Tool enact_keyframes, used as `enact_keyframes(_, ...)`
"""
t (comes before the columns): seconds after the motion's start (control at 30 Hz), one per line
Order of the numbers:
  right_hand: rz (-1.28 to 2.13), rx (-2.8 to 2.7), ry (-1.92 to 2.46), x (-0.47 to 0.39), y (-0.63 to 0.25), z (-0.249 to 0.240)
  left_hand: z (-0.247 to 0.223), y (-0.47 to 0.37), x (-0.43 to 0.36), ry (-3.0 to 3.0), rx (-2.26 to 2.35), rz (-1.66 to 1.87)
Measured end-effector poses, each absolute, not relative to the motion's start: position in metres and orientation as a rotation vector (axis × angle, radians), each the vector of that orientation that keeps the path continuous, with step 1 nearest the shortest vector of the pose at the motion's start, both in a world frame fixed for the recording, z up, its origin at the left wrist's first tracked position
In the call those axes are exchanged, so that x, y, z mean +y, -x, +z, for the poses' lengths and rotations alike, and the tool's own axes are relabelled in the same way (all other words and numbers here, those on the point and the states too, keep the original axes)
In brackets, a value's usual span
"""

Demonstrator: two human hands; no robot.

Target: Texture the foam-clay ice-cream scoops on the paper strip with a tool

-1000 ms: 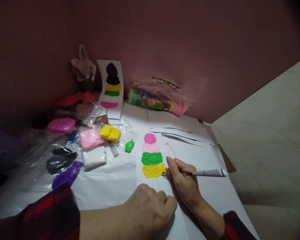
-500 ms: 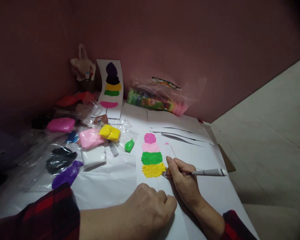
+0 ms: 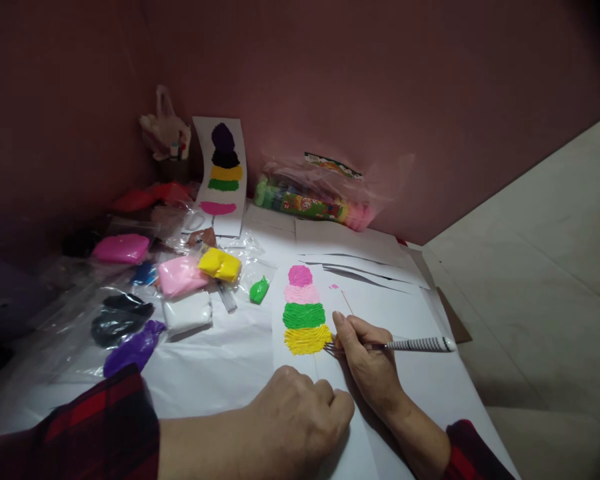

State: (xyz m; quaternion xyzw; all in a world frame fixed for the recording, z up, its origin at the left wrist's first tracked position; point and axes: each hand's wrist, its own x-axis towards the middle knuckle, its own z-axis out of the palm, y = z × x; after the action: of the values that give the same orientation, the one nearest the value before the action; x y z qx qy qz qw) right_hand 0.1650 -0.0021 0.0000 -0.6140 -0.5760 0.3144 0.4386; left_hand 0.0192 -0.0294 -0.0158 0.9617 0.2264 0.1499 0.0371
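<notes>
My right hand (image 3: 370, 360) is closed round a fork (image 3: 415, 345) with a patterned handle. Its tines touch the right edge of a textured yellow clay band (image 3: 306, 340). Above that band, a green band (image 3: 304, 315), a pale pink band (image 3: 301, 294) and a bright pink blob (image 3: 300, 275) are stacked on a white paper strip (image 3: 280, 363). My left hand (image 3: 300, 413) rests curled on the lower part of the paper, just below the yellow band. Its fingers are tucked under, so anything inside them is hidden.
Bagged clay lies at left: pink (image 3: 183, 275), yellow (image 3: 220, 265), white (image 3: 189, 313), purple (image 3: 135, 348) and black (image 3: 120, 320). A green lump (image 3: 259, 290) sits nearby. A finished-looking striped card (image 3: 230, 207) leans at the back, beside a plastic bag of coloured clay (image 3: 315, 200). A thin stick (image 3: 347, 302) lies near my right hand.
Almost nothing differs. The fork has shifted very slightly to the right in my right hand, and my left hand stays in place.
</notes>
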Motion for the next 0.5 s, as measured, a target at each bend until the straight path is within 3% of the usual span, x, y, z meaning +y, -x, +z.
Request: enact_keyframes(0.5,0.807,-1.429,1.51,-0.0031,-0.1663,-0.0035,-0.0149,-0.0187,-0.0287,-2.942,0.7,0.499)
